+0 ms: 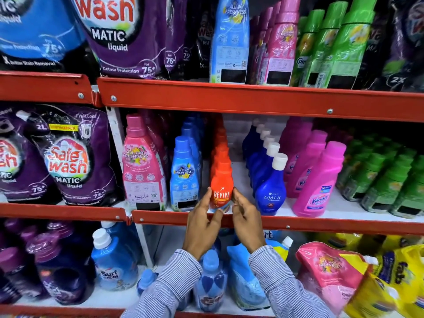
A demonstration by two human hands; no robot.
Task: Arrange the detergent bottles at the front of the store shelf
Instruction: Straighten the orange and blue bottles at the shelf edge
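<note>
Orange Revive bottle (221, 180) at middle shelf (321, 226) front edge — left hand (202, 228) pinches base, right hand (249, 222) touches side.

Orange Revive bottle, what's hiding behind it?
A line of more orange bottles stands behind the Revive bottle, running toward the back of the shelf. Only their caps and shoulders show; their bodies and labels are covered.

Glossy orange plastic Revive bottle (221, 187), shiny crinkled plastic Safe Wash pouches (73, 157), red painted metal shelf rail (252, 97) with bare screws, and striped woven cloth sleeves (275, 278).
</note>
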